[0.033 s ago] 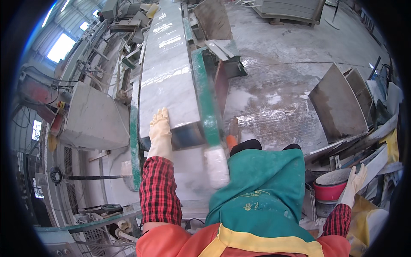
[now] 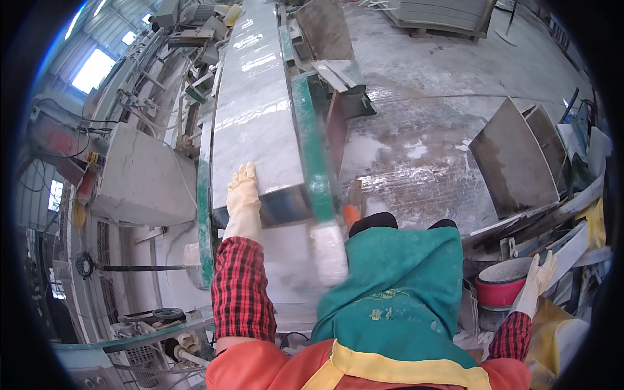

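Under my left hand [image 2: 243,195] lies a long pale, glossy stone slab [image 2: 253,123]. The palm rests flat near the slab's near edge, its cream-gloved fingers stretched out. Green strips flank the slab, and a white wrapped pad [image 2: 329,253] covers the near end of the right-hand strip [image 2: 313,149]. Out to the right, my right hand [image 2: 539,276], gloved alike, has its fingers extended beside a red bucket [image 2: 499,290]. It is close to the bucket's rim and a leaning pale strip [image 2: 569,257]; whether it touches either I cannot tell.
A pale stone block [image 2: 146,175] stands left of the slab. Flat panels [image 2: 513,156] lean at the right, above a heap of offcuts. Stone scraps [image 2: 335,75] sit beside the right-hand green strip. The floor [image 2: 416,169] is wet and streaked. Machinery fills the far left.
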Tool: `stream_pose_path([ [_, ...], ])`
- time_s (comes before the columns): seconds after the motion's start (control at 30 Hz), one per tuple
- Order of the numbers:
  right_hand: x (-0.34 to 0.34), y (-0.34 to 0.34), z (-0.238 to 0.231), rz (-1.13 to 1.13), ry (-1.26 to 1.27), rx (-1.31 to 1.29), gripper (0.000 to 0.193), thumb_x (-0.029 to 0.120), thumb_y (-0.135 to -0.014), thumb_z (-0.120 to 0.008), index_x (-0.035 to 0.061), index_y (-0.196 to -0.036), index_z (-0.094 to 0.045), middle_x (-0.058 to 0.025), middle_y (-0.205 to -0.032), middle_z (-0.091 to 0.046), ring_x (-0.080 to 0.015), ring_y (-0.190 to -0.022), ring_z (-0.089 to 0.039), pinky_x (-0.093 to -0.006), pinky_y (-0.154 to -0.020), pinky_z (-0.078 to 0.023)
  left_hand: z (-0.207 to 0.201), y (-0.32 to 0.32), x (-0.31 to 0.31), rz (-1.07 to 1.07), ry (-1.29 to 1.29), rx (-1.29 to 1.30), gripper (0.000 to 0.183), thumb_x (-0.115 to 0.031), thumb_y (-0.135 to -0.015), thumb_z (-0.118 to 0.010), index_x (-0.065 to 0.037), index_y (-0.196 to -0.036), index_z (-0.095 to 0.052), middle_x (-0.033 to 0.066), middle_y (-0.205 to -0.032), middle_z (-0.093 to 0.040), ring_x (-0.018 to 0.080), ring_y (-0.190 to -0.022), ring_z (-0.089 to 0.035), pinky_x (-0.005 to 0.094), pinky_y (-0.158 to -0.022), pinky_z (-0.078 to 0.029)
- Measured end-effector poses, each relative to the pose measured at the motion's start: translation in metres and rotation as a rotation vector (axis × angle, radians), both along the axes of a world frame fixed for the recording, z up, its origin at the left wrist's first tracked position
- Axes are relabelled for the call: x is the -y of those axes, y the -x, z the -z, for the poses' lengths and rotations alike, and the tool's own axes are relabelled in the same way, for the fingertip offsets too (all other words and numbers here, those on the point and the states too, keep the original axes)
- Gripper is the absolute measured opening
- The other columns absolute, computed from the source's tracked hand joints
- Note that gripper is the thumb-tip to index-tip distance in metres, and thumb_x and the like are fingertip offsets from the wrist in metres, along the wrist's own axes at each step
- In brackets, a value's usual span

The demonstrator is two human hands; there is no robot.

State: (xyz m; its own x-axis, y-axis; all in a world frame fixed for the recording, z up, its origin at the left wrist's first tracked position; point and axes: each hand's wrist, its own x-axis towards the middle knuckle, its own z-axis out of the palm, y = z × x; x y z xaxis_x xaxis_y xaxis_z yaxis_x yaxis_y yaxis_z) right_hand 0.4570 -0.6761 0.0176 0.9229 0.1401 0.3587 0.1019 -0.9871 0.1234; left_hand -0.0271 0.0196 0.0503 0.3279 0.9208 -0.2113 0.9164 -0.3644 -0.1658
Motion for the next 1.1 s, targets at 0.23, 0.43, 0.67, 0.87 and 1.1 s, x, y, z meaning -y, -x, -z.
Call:
stream_pose_path([
  [0.23, -0.020, 0.021, -0.018, 0.052, -0.023, -0.063, 0.055, 0.031, -0.090, -0.060, 0.0094, -0.139, -0.049, -0.0227, -0.145, -0.042, -0.0362, -0.136, -0.037, -0.0420, -0.114, -0.027, 0.004, -0.013, -0.006, -0.070, -0.066, -0.003, 0.069, -0.002, -0.092, -0.044, -0.022, -0.153, -0.018, 0.0023, -0.159, -0.024, 0.0243, -0.143, -0.029, 0.0380, -0.116, -0.028],
  [0.43, 0.003, 0.020, 0.005, 0.036, 0.014, -0.020, 0.053, 0.029, -0.089, -0.061, 0.0076, -0.137, -0.051, -0.0225, -0.144, -0.042, -0.0362, -0.136, -0.036, -0.0427, -0.115, -0.027, -0.003, -0.032, -0.009, -0.163, -0.008, -0.055, 0.068, -0.006, -0.095, -0.040, -0.026, -0.154, -0.014, -0.0024, -0.161, -0.016, 0.0226, -0.145, -0.026, 0.0410, -0.115, -0.028],
  [0.67, -0.034, 0.038, -0.019, 0.115, 0.027, -0.117, 0.055, 0.031, -0.090, -0.059, 0.0083, -0.138, -0.049, -0.0221, -0.148, -0.038, -0.0358, -0.138, -0.033, -0.0418, -0.117, -0.022, -0.016, -0.028, -0.005, -0.183, 0.051, -0.029, 0.082, 0.001, -0.088, -0.052, -0.026, -0.154, -0.012, -0.0024, -0.161, -0.014, 0.0233, -0.146, -0.024, 0.0407, -0.116, -0.026],
  [0.87, -0.033, 0.043, -0.014, 0.116, 0.038, -0.110, 0.054, 0.029, -0.089, -0.060, 0.0101, -0.138, -0.049, -0.0211, -0.148, -0.038, -0.0361, -0.138, -0.033, -0.0423, -0.116, -0.024, -0.016, -0.027, -0.007, -0.166, 0.043, -0.023, 0.093, 0.006, -0.081, -0.060, -0.026, -0.154, -0.012, -0.0022, -0.161, -0.014, 0.0231, -0.146, -0.024, 0.0383, -0.116, -0.027],
  [1.1, -0.050, 0.057, -0.022, 0.155, 0.077, -0.112, 0.053, 0.030, -0.089, -0.061, 0.0131, -0.138, -0.050, -0.0198, -0.149, -0.038, -0.0368, -0.138, -0.033, -0.0428, -0.116, -0.024, -0.018, -0.029, -0.009, -0.157, 0.063, -0.038, 0.087, 0.006, -0.085, -0.054, -0.027, -0.154, -0.013, -0.0029, -0.161, -0.013, 0.0226, -0.146, -0.023, 0.0391, -0.118, -0.026],
])
